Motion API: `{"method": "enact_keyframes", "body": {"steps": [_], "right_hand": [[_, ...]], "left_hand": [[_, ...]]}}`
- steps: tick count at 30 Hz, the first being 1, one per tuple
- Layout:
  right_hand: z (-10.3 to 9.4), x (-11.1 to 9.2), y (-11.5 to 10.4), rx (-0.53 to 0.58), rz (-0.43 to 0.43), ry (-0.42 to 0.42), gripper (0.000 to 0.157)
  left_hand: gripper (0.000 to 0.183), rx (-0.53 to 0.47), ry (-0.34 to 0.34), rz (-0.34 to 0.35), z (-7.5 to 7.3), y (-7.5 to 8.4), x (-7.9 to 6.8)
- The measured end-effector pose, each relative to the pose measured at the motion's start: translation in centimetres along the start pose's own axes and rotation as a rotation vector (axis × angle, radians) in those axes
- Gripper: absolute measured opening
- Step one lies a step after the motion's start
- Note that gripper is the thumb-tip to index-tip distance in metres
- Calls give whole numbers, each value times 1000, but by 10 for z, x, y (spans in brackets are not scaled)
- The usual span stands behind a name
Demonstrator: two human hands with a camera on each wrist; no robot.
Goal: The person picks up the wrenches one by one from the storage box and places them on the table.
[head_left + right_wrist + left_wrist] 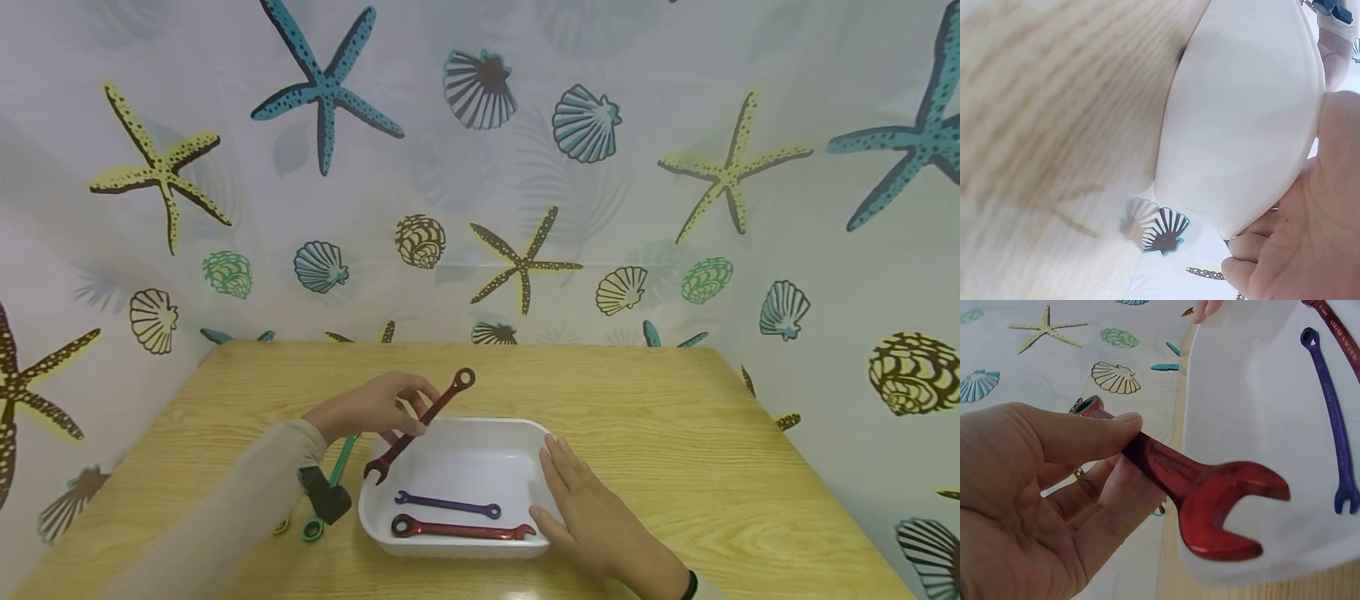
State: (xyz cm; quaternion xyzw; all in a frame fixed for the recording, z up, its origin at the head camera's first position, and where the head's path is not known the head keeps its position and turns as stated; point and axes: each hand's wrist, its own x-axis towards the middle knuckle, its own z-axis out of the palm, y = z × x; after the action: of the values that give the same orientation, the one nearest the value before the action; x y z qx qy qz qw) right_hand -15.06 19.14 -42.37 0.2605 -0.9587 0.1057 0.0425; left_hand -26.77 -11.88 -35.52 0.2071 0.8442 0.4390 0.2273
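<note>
My left hand [378,408] pinches a red combination wrench [1172,469] by its shank, between thumb and fingers. The wrench is tilted over the left end of a white tray [465,446], its ring end up and its open jaw down near the rim. Inside the tray lie a small purple wrench [447,503] and another red wrench [465,530], roughly side by side toward the near wall. My right hand [596,508] rests on the tray's right rim, fingers extended along it and thumb reaching over the edge.
Left of the tray, partly hidden by my left forearm, a green wrench [342,462] lies on the wooden table [645,400]. Beside it shows the ring end of a gold-coloured tool [282,527]. A curtain with sea-life prints [480,183] encloses the table's back and sides.
</note>
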Motion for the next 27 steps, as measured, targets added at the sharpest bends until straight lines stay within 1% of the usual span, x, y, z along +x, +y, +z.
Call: {"method": "enact_keyframes", "body": {"steps": [6, 12, 15, 20, 23, 27], "right_hand": [[-1, 0, 0, 12, 9, -8, 71], [-2, 0, 0, 21, 10, -12, 71], [-1, 0, 0, 22, 6, -9, 70], [0, 0, 1, 17, -5, -3, 70], [1, 0, 2, 17, -3, -2, 70], [1, 0, 2, 18, 2, -4, 70]], "left_hand": [[40, -106, 68, -33, -15, -13, -14], [48, -145, 141, -44, -31, -31, -32], [52, -156, 172, -75, -37, -43, -43], [55, -170, 205, -131, -47, -68, -66], [56, -165, 215, -139, -54, -87, -80], [58, -134, 249, -161, -65, -112, -99]]}}
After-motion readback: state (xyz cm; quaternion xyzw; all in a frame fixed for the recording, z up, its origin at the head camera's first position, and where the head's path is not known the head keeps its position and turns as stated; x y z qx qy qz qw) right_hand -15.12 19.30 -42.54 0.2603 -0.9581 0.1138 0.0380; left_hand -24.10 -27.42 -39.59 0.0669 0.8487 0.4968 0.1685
